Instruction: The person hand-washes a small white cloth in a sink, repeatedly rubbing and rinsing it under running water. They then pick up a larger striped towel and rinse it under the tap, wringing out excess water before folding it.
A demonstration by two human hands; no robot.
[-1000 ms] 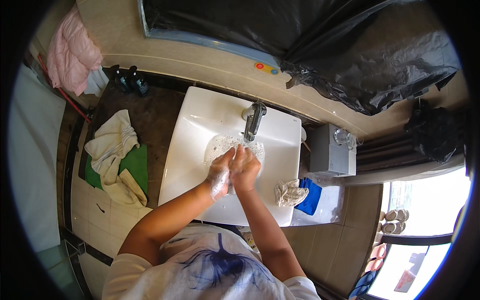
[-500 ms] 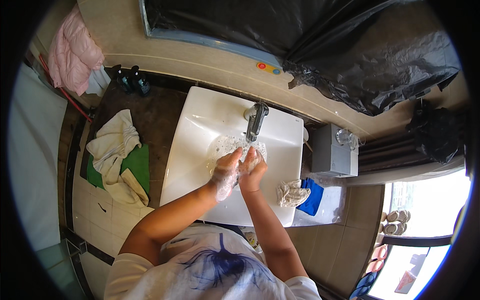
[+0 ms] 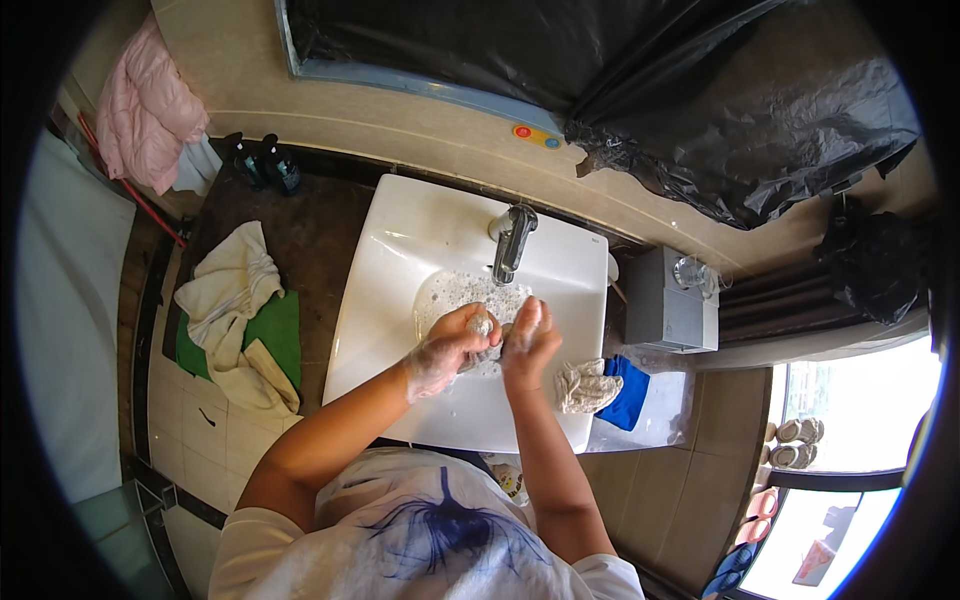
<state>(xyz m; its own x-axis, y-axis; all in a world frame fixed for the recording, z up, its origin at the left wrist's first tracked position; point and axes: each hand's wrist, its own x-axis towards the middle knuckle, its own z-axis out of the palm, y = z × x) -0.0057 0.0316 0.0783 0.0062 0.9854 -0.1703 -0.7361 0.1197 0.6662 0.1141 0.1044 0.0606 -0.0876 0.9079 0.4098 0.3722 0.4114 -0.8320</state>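
Note:
Over the white sink (image 3: 385,310), my left hand (image 3: 452,340) is closed around a small, pale, sudsy cloth bundle (image 3: 482,326). Whether it is a rag or a glove I cannot make out. My right hand (image 3: 532,345) is just to the right, its fingers curled and pressed together at the bundle's right side. What its palm holds is mostly hidden. Suds coat both hands and my left wrist. Foamy water (image 3: 462,290) lies in the basin below them. The chrome faucet (image 3: 513,245) stands beyond my hands, with no stream visible from its spout.
Off-white knitted gloves (image 3: 584,386) lie on the sink's right edge beside a blue cloth (image 3: 622,393). A grey box (image 3: 660,300) stands right. On the left are a cream towel (image 3: 235,275), a green cloth (image 3: 277,335) and dark pump bottles (image 3: 282,165).
My hands have moved apart from being pressed together. The right one has shifted right, the left turned slightly, and the pale bundle now shows in it. Everything else stays put.

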